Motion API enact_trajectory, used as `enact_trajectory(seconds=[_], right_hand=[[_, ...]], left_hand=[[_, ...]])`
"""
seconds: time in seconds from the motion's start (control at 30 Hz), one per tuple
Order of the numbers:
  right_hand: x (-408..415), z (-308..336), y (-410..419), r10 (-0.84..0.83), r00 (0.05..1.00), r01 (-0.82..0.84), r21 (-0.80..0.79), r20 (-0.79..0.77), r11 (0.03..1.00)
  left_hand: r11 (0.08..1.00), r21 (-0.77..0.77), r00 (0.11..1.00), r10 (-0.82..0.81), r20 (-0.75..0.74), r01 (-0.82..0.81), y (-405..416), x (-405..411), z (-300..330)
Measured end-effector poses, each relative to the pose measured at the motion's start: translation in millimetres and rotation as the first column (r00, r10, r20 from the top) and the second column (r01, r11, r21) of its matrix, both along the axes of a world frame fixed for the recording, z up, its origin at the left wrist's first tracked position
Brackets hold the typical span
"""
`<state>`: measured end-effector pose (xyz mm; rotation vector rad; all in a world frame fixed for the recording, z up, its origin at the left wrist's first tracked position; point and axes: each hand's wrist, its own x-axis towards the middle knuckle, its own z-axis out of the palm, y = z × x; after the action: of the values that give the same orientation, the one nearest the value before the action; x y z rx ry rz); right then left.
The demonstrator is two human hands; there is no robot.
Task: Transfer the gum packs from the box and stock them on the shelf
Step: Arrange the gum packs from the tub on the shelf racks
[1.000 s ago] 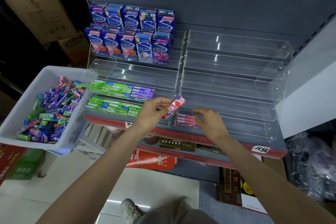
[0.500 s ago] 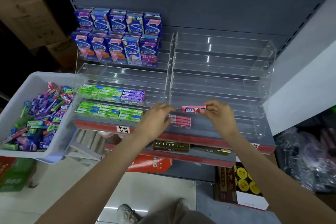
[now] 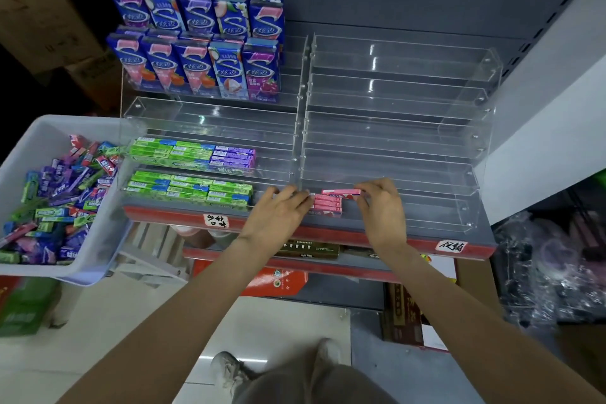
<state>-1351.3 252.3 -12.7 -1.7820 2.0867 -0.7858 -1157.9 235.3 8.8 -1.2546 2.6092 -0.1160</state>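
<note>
1. The right hand [image 3: 382,206] pinched a pink gum pack [image 3: 341,192] by its right end, holding it level just above the stack of pink packs [image 3: 328,205] in the front-row tray of the clear shelf rack [image 3: 459,174].
2. The left hand [image 3: 278,215] lay with straight fingers, tips against the stack's left end, gripping nothing.
3. Green packs [image 3: 191,188] filled the front tray on the left.
4. The white box [image 3: 39,137] of mixed gum packs [image 3: 55,203] sat well to the left.
</note>
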Motion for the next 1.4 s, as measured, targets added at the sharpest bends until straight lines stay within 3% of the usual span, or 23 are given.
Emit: enact_trajectory(seconds=[0.13,0.33,0.53,0.87,1.03,1.17,1.27,1.33,1.4], right_hand=[[3,-1,0,0.071,0.984,-0.056,0.1,-0.162,0.993],[2,2,5,0.178,0.983,-0.17,0.162,-0.035,0.972],[8,3,7,0.321,0.933,-0.262,0.308,-0.161,0.915],[14,-1,5,0.35,0.911,-0.302,0.225,-0.218,0.926],[10,5,5,0.354,0.918,-0.314,0.217,-0.179,0.924],[16,18,4,0.311,0.948,-0.302,0.108,-0.073,0.947],[32,33,0,0.325,0.945,-0.324,0.053,-0.021,0.945],[48,40,-4,0.328,0.945,-0.326,0.05,-0.021,0.944],[66,43,-7,0.331,0.943,-0.329,0.08,-0.02,0.941]], left_hand=[[0.999,0.032,0.999,0.017,-0.047,-0.015,1,1,-1],[0.999,0.023,0.994,0.025,-0.105,-0.022,-1,2,-7],[1.0,0.008,0.99,0.029,-0.134,-0.028,-1,3,-12],[0.999,-0.014,0.984,0.04,-0.175,-0.043,-3,0,-14],[0.999,-0.021,0.971,0.028,-0.239,-0.034,-7,-2,-12],[0.998,-0.004,0.936,0.05,-0.348,-0.055,-3,4,-1],[0.998,-0.06,0.936,-0.014,-0.351,-0.007,2,18,11],[0.992,-0.122,0.936,-0.064,-0.346,0.022,-2,30,15],[0.995,-0.091,0.926,-0.009,-0.377,-0.028,-5,43,23]])
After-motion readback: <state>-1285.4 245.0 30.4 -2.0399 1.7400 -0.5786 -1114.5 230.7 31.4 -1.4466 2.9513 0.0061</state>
